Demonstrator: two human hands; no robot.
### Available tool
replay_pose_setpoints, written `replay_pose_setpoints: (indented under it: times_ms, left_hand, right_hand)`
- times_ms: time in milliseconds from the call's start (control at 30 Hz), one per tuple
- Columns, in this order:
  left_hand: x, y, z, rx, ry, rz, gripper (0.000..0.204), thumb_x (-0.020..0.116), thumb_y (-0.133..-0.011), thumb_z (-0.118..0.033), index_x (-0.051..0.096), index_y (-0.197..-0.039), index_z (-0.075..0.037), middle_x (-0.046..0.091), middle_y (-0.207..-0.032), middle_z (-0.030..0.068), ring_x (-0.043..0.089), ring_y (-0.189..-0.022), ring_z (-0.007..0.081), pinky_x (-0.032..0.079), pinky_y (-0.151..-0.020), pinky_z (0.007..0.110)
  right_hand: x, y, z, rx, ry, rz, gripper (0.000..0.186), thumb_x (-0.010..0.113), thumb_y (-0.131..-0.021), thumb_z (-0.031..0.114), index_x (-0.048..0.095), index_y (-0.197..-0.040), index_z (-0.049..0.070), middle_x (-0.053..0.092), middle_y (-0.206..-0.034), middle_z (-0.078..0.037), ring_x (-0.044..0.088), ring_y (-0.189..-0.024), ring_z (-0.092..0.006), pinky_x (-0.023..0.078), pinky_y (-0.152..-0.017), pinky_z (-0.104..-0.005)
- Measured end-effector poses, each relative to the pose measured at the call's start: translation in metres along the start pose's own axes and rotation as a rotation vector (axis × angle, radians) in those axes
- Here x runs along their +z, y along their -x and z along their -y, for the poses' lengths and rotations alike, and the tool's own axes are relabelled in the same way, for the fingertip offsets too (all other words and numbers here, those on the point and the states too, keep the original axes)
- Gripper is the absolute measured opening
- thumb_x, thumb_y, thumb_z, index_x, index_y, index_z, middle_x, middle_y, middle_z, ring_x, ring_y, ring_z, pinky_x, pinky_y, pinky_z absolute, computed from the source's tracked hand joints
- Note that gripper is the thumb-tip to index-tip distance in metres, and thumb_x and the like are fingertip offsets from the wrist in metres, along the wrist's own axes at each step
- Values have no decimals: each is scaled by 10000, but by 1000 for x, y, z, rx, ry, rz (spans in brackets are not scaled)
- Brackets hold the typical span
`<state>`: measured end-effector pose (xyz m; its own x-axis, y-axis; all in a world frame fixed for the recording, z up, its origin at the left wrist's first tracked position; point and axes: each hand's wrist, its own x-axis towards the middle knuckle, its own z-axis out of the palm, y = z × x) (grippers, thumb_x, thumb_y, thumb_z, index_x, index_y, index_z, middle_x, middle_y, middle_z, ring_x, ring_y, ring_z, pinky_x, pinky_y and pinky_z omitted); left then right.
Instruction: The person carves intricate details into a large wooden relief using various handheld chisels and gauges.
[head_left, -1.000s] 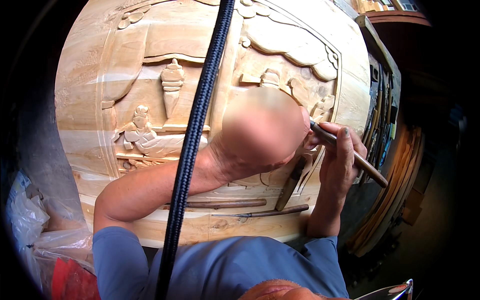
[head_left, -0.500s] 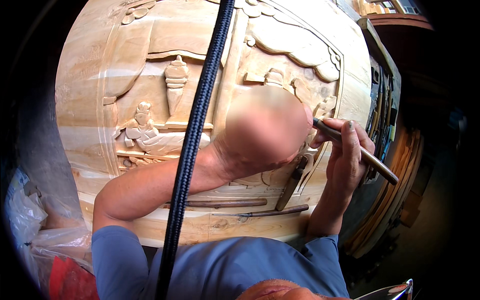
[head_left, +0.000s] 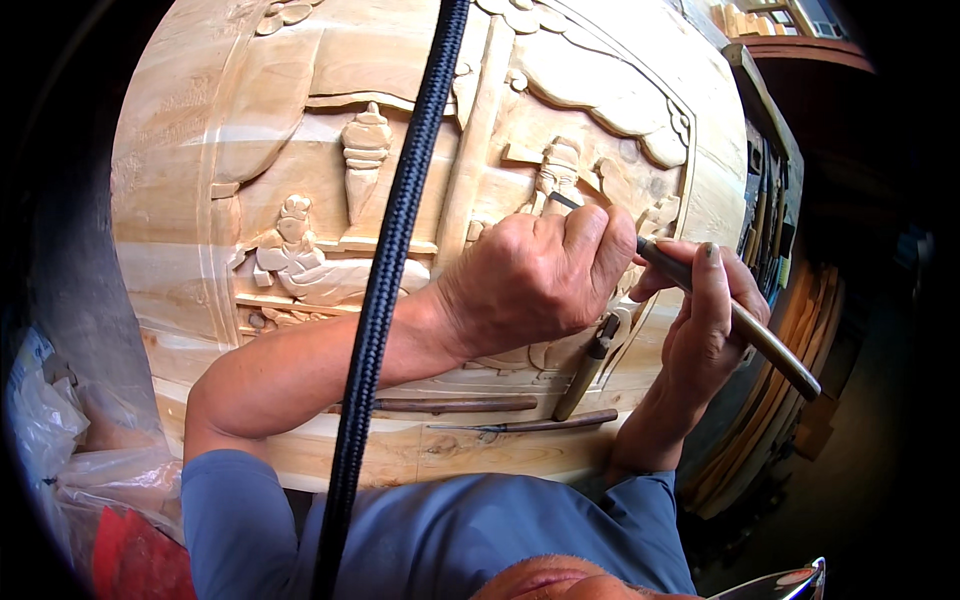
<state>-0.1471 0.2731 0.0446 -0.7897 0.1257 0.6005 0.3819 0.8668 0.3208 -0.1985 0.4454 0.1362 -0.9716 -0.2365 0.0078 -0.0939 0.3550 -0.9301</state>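
A carving chisel with a long brown handle slants across the right half of a carved wooden relief panel. Wrapped round its front part is my left hand, closed, the heel low over the carving. The dark blade tip pokes out beyond its fingers, at a small carved figure. My right hand grips the handle farther back, fingers and thumb pinched round it. Much of the carving under my left hand is hidden.
Along the panel's near edge lie a brown-handled tool, a thin-bladed knife and a thick-handled chisel. More tools lie in a row at the right. A black braided cable crosses the view. Plastic bags sit at lower left.
The chisel's handle end has swung slightly right and nearer me, and my right hand has shifted with it. The blade tip now shows past my left hand, which stays closed.
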Motion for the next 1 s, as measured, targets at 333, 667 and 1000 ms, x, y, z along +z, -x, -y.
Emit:
replay_pose_setpoints:
  times_ms: [333,667,1000]
  left_hand:
    - [0,-1,4,49,-10,-35,291,660,-991,-131,667,-1149,112,564,-768,49,587,-573,93,472,-472,257]
    - [1,0,2,-11,26,-34,317,654,-950,-73,654,-1232,71,570,-813,55,579,-555,115,485,-476,281]
    - [-5,3,2,138,135,-142,544,669,-927,-68,667,-1452,76,594,-811,34,531,-568,112,438,-474,279]
  right_hand:
    - [3,0,0,3,1,-27,258,665,-1071,122,821,-1007,-73,777,-768,-145,742,-658,-196,591,-696,-312]
    - [3,-4,-3,-43,18,5,256,663,-1058,114,827,-993,-71,776,-775,-140,738,-655,-187,585,-665,-302]
    - [-20,13,-37,-141,-220,61,504,608,-1146,342,769,-1076,-131,776,-874,-231,758,-660,-284,627,-651,-354]
